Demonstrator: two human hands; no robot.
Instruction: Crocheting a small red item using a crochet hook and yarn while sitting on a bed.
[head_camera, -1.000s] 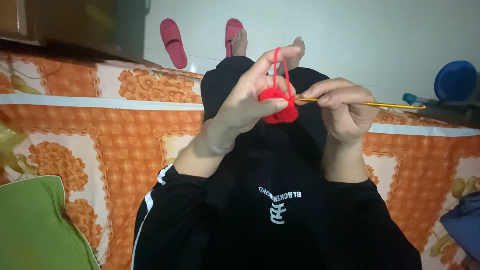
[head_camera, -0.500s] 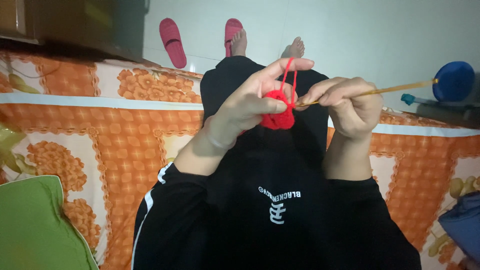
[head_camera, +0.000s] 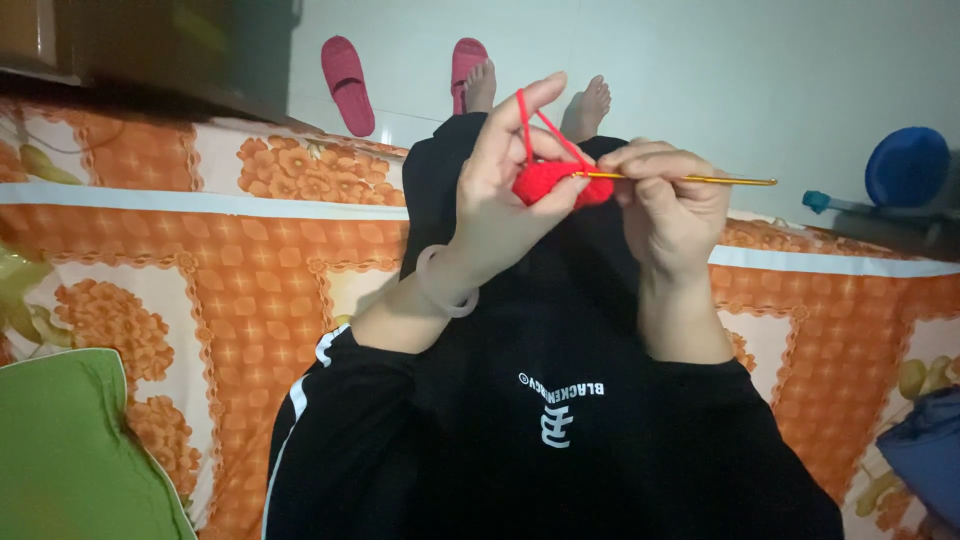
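Orange floral bedsheet (head_camera: 250, 300) below — left hand (head_camera: 500, 190) pinches small red crochet piece (head_camera: 548, 182), right hand (head_camera: 670, 200) grips golden hook (head_camera: 690, 180).

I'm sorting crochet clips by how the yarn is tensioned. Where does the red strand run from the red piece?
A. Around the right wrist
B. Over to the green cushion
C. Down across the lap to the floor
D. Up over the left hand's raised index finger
D: the red strand rises from the red crochet piece and loops over the raised index finger of the left hand, while the right hand holds the gold crochet hook.
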